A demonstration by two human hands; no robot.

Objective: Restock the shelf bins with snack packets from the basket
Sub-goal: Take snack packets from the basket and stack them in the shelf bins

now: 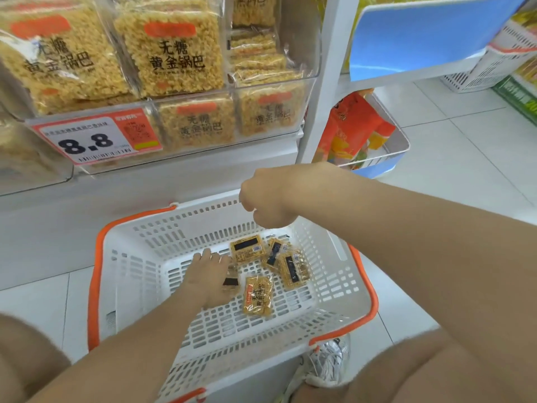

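A white basket (139, 257) with orange handles stands on the floor below the shelf. Several small yellow snack packets (258, 295) lie on its bottom toward the far right. My left hand (207, 279) reaches down into the basket and grips one packet (231, 282) at its thumb side; the hand partly covers that packet. My right hand (267, 196) hovers above the basket's far rim with its fingers curled under, and I see nothing in it. Clear shelf bins (308, 82) above hold the same yellow snack in larger and smaller packs.
A price tag (96, 139) reading 8.8 hangs on the bin front. A white shelf post (322, 82) stands to the right, with a bin of orange bags (354, 132) beyond it. My shoe (328, 365) and knees are close to the basket's near edge.
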